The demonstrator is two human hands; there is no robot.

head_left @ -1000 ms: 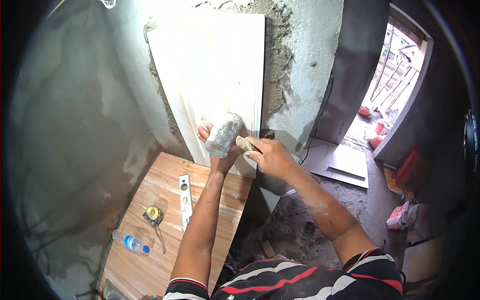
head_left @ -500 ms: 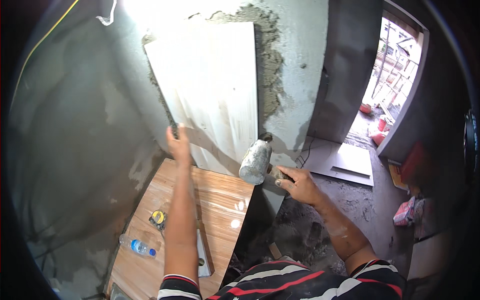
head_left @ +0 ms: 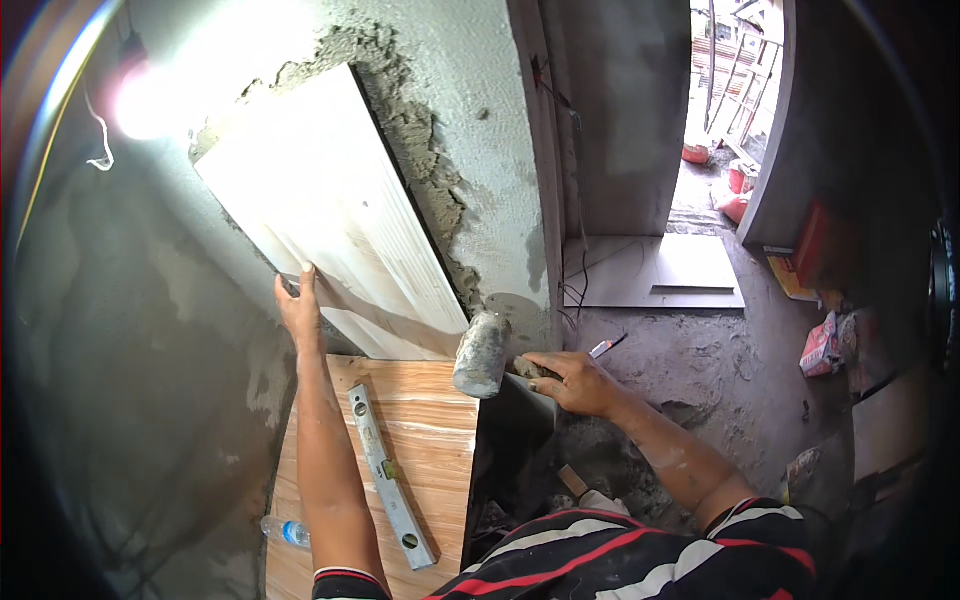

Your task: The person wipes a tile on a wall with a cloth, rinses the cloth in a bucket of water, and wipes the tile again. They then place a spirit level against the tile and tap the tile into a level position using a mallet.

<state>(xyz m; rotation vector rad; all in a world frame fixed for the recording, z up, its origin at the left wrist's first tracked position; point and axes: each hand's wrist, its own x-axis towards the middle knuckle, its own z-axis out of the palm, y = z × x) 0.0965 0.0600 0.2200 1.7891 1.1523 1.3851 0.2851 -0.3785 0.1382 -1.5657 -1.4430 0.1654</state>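
At near left, a forearm (head_left: 335,480) partly hides a bottle (head_left: 285,531), contents unclear; open left hand (head_left: 302,308) touches tile (head_left: 335,205), right hand (head_left: 574,384) grips mallet (head_left: 482,355).

Left hand (head_left: 299,312) at left edge of wall tile (head_left: 335,200). Right hand (head_left: 578,384) grips mallet (head_left: 483,356). Spirit level (head_left: 388,473) on wood-grained board (head_left: 440,430).

By the worker's clock, I observe the left forearm (head_left: 335,470) extended between 11 and 12, wrist nearly straight; the left hand (head_left: 299,312) is unclenched, digits spread toward roughly 12. The right forearm (head_left: 668,450) angles toward 10; the right hand (head_left: 578,383) is curled in a grip, index finger and thumb directed to 9.
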